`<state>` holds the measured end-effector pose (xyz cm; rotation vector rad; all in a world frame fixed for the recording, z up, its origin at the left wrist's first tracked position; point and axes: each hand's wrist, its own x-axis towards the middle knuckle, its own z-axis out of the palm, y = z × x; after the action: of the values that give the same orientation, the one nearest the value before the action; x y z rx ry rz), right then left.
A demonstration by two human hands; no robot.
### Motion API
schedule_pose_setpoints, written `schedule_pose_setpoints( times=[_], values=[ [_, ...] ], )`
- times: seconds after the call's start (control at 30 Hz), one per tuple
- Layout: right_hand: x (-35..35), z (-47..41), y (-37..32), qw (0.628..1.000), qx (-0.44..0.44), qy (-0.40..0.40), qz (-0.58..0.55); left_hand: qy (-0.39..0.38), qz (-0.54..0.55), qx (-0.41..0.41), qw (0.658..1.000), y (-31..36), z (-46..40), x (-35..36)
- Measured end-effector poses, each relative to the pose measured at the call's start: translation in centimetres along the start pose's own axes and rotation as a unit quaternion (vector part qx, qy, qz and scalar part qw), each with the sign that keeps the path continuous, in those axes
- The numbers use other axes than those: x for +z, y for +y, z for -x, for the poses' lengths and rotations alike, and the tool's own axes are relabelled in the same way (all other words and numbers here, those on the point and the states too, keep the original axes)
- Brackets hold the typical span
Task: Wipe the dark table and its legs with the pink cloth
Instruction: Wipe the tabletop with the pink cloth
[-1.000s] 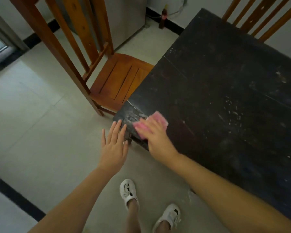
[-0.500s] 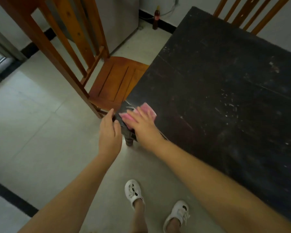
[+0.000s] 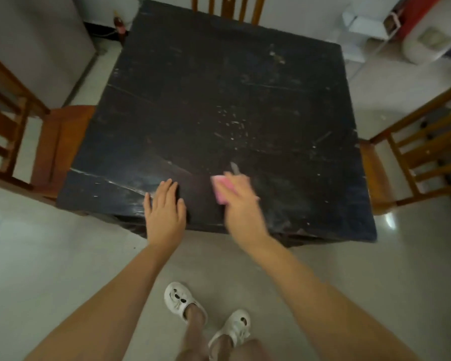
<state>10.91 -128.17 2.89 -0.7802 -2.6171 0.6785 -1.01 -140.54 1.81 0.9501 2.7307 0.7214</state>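
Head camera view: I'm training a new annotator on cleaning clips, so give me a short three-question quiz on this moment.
1. True or false: the left hand rests flat on the dark table and holds nothing.
2. Which hand presses the pink cloth on the tabletop? A) left B) right C) both
3. Fill in: wooden chairs stand at the table's left, right and ____ sides.

Key: 1 true. 2 B, the right hand, its fingers blurred. 3 far; a chair back shows above the far edge.
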Motion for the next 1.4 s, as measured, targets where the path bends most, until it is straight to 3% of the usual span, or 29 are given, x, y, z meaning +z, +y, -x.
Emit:
schedule_pose_setpoints(
  times=[0.07,0.13,0.23,0.3,0.37,0.4,0.5,0.57,0.63,0.7,0.77,0.87,0.97,1.03,1.1,1.17,1.23,1.3,1.4],
  values=[
    [2.0,0.0,-2.0,0.998,-0.04,-0.031,0.04,0.009,-0.012,0.003,1.0,0.2,0.1,0.0],
    [0.8,1.1,-0.3,0.999,-0.037,0.006,0.033,0.003,-0.024,-0.005,1.0,0.7,0.0,0.0],
    [-4.9,6.6,8.0,0.986,0.11,0.128,0.01,-0.003,-0.054,-0.027,0.998,2.0,-0.1,0.8],
    [-10.0,10.3,13.4,0.955,0.274,0.116,0.003,-0.014,-0.08,-0.015,0.997,3.2,-0.2,1.8],
    [-11.4,11.2,14.9,0.95,0.303,0.059,0.043,-0.025,-0.11,-0.003,0.994,3.9,-0.3,2.5],
    [-10.6,9.9,13.9,0.946,0.309,0.095,0.024,-0.024,-0.119,-0.005,0.993,4.1,-0.3,2.7],
    [-5.3,2.5,6.2,0.977,0.168,0.129,0.033,-0.008,-0.116,-0.008,0.993,4.1,-0.4,2.7],
    [-1.7,-1.3,0.9,0.998,0.056,0.014,-0.004,0.008,-0.109,-0.015,0.994,3.8,-0.5,2.9],
    [0.2,-3.0,-1.0,0.994,0.039,-0.101,0.005,0.014,-0.123,-0.016,0.992,3.6,-0.6,3.3],
    [-0.2,-3.3,1.2,0.993,0.052,-0.085,0.063,0.022,-0.127,-0.018,0.992,3.7,-0.8,3.5],
    [-2.1,-2.2,4.8,0.989,0.099,-0.011,0.114,0.026,-0.117,-0.024,0.993,3.7,-0.6,3.5],
    [-7.6,2.7,12.9,0.937,0.265,0.066,0.217,0.023,-0.118,-0.014,0.993,3.9,-0.5,3.3],
    [-12.8,7.9,16.3,0.887,0.416,0.115,0.163,0.008,-0.127,-0.013,0.992,3.9,-0.5,3.0],
    [-11.7,6.1,14.9,0.899,0.396,0.169,0.081,-0.002,-0.134,-0.008,0.991,3.9,-0.5,2.9],
    [-8.7,0.5,10.5,0.943,0.282,0.178,-0.011,-0.008,-0.139,-0.007,0.99,4.0,-0.6,2.9],
    [-4.3,-4.9,5.5,0.985,0.126,0.114,-0.014,-0.012,-0.147,-0.009,0.989,3.9,-0.6,2.9],
    [-0.5,-7.9,1.8,0.998,0.039,-0.032,0.033,-0.014,-0.154,-0.014,0.988,3.9,-0.6,2.9],
    [0.9,-8.2,2.4,0.99,0.031,-0.116,0.072,-0.017,-0.156,-0.013,0.987,4.0,-0.6,3.0],
    [-2.1,-5.9,7.8,0.983,0.068,0.003,0.171,-0.022,-0.149,-0.012,0.988,3.9,-0.8,2.8]
  ],
)
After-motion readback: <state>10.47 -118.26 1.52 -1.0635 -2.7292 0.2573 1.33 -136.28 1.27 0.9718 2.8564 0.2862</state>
